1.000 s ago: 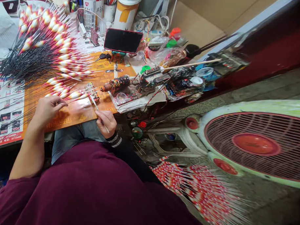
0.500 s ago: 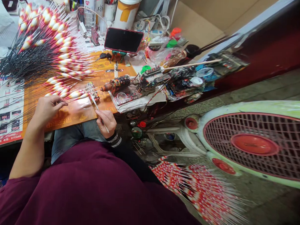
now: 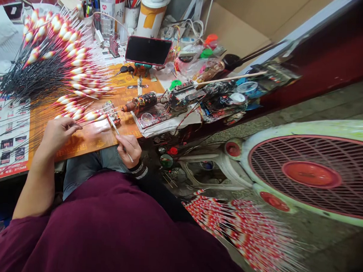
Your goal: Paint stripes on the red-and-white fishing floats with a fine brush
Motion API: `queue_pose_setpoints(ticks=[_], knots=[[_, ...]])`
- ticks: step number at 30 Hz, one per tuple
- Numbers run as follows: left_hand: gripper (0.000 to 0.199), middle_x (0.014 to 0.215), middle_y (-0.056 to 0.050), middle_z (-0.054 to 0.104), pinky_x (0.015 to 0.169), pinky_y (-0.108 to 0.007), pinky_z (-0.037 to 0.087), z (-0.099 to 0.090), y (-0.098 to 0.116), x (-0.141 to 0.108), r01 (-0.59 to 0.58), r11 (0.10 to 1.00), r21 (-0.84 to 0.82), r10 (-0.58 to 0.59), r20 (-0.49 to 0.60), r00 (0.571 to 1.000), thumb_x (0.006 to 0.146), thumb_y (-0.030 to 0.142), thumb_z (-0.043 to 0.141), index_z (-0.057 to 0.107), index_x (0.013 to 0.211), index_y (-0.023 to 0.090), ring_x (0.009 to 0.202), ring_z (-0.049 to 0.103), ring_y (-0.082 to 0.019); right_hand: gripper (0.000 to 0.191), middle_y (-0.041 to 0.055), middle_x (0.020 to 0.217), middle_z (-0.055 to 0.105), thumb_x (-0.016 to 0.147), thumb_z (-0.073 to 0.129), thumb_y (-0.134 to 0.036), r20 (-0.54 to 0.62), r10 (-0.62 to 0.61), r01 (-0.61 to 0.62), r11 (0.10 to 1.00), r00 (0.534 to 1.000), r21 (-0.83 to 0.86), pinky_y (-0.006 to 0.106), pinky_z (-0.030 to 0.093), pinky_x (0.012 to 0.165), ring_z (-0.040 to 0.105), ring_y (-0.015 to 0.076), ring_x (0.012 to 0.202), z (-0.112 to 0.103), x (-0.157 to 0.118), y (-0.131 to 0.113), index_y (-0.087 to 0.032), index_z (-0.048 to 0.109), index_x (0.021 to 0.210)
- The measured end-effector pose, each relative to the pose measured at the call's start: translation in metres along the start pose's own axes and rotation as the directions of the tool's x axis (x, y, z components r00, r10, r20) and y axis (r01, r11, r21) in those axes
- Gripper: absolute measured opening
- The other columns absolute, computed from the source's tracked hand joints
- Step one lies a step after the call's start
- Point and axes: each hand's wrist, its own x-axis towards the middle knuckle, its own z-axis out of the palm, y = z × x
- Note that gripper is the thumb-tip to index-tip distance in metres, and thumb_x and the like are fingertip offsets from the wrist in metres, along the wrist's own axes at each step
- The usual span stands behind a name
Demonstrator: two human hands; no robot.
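A large round floor fan with a pale green rim and red hub stands beside a cluttered workbench topped by an orange printed mat, where a seated person in a maroon top works at the bench edge. A dense sheaf of red-and-white fishing floats on thin black stems spreads across the far left of the bench, and a second bundle of red-and-white floats lies on the stone floor below the fan. A black smartphone on a teal stand and a paint-spattered cylinder sit farther along the bench. The left hand is closed in a pinch on the thin stem of a single white-and-red float, whose long axis runs nearly level across the mat, its body pointing toward the right hand. That hand, nearer the float's tip, grips a slim pale stick like a pen, its end just beside the float's tip. Open mat lies beneath and between the hands, with the bench edge close below them.
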Motion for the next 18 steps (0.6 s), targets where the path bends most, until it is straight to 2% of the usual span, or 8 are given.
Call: queue_pose_setpoints(ticks=[10,14,18], knots=[[0.023,0.084,-0.005,0.079,0.068,-0.031,0.041,0.0004,-0.0024,0.0007,0.002,1.0,0.004,-0.002,0.008,1.0,0.088,0.043,0.069,0.081,0.086,0.024,0.074,0.066,-0.02,0.036,0.01,0.11,0.082,0.106,0.053,-0.027,0.007,0.005,-0.004,1.0,1.0,-0.023,0.043,0.067,0.093,0.078,0.0228,0.1,0.0014,0.0004,-0.0012,-0.024,0.074,0.135],[0.022,0.083,-0.004,0.078,0.068,-0.031,0.041,-0.0003,0.0001,0.001,0.004,1.0,0.015,-0.004,0.009,1.0,0.089,0.042,0.069,0.081,0.086,0.024,0.074,0.065,-0.02,0.038,0.0093,0.112,0.082,0.107,0.051,-0.028,0.023,0.031,-0.031,0.999,0.999,-0.022,0.044,0.067,0.095,0.078,0.0232,0.101,0.0024,-0.001,-0.0007,-0.025,0.074,0.137],[0.019,0.08,-0.003,0.076,0.069,-0.031,0.041,0.0002,0.0056,0.0036,-0.013,0.999,0.041,0.013,0.008,1.0,0.089,0.039,0.071,0.08,0.084,0.023,0.071,0.063,-0.019,0.037,0.0097,0.109,0.082,0.107,0.052,-0.026,-0.002,0.002,-0.002,0.999,1.0,-0.048,0.043,0.068,0.092,0.078,0.0226,0.099,0.0034,-0.0001,-0.0012,-0.024,0.074,0.136]])
